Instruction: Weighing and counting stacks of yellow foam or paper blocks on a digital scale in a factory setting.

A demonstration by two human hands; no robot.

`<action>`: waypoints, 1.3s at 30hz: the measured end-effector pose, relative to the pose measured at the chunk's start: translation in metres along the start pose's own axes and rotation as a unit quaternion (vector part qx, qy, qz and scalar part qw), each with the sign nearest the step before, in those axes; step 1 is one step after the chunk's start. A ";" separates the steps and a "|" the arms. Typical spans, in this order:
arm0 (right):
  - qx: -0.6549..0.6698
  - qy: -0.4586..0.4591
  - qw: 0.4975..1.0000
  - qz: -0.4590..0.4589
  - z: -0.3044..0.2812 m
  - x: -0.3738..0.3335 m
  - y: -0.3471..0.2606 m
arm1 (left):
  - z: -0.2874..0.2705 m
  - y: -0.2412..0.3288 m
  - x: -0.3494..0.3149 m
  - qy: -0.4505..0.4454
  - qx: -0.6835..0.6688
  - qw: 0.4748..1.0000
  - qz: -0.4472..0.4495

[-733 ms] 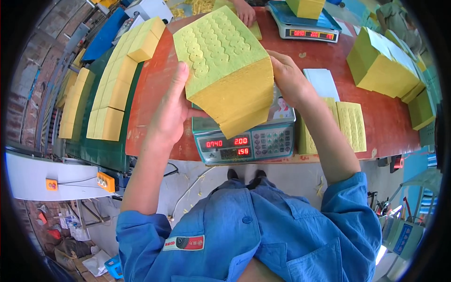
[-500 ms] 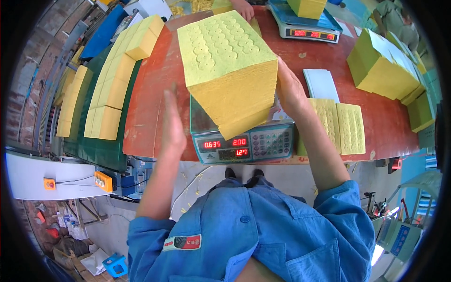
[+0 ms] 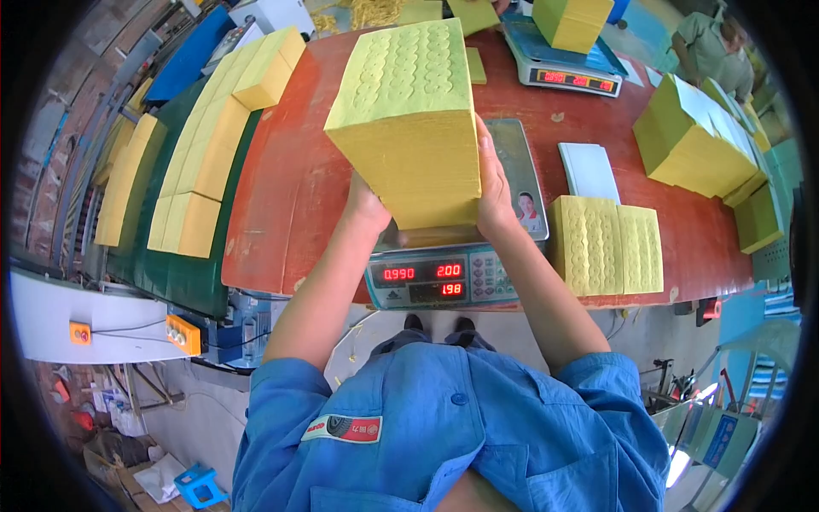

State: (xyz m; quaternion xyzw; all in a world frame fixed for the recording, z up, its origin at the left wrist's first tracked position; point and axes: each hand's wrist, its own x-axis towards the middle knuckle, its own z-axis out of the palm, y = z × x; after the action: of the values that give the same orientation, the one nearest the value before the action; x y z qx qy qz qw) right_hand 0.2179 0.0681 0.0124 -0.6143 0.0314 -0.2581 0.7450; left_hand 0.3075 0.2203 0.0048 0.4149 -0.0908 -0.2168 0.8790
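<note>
Filling most of the view, here's the red table [image 3: 281, 179], its near edge bowed by the lens, with the blue work shirt [image 3: 401, 388] bulking up below it. Over on the left runs the green surface [image 3: 200, 277], carrying rows of yellow blocks [image 3: 205, 141] pressed side by side. And front and centre, the thick yellow stack [image 3: 409, 162]! It's upright, its top embossed with lines of scalloped marks, right over the pan of the near scale [image 3: 409, 294], red digits glowing below; whether its base meets the pan, I can't tell. Far right, a big yellow pile [image 3: 682, 136] with pale sheets on top, and just right of the near scale, two lower embossed stacks [image 3: 589, 247] standing together. At the back, a second scale [image 3: 533, 55] bears a yellow block [image 3: 572, 21] of its own, while a co-worker [image 3: 712, 55] in a drab shirt shows at upper right. Now the hands: the right hand [image 3: 493, 183] lies along the stack's right side, fingers stretched up against it; the left hand [image 3: 368, 200] is at the lower left side, its fingers out of sight behind, their spread impossible to call. Between them, they've got the stack! Smaller now, pale folded sheets [image 3: 589, 171] on the table, and lastly an orange switch box [image 3: 182, 334] at left.
</note>
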 end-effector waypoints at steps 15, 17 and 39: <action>0.060 0.151 0.976 0.143 0.006 0.003 0.004 | 0.008 0.007 0.005 -0.096 0.031 0.994 -0.040; 0.090 0.151 0.976 0.128 0.014 0.005 -0.001 | 0.009 0.008 0.012 -0.110 0.038 0.992 -0.046; 0.219 0.221 0.943 0.117 0.002 -0.248 -0.001 | -0.213 0.095 -0.197 0.271 0.091 0.958 -0.036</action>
State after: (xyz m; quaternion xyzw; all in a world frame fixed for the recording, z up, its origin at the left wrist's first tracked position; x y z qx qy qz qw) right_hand 0.0037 0.1744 -0.0533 -0.3555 0.2092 -0.2988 0.8606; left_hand 0.2334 0.5106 -0.0537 0.5397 0.1460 -0.1189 0.8205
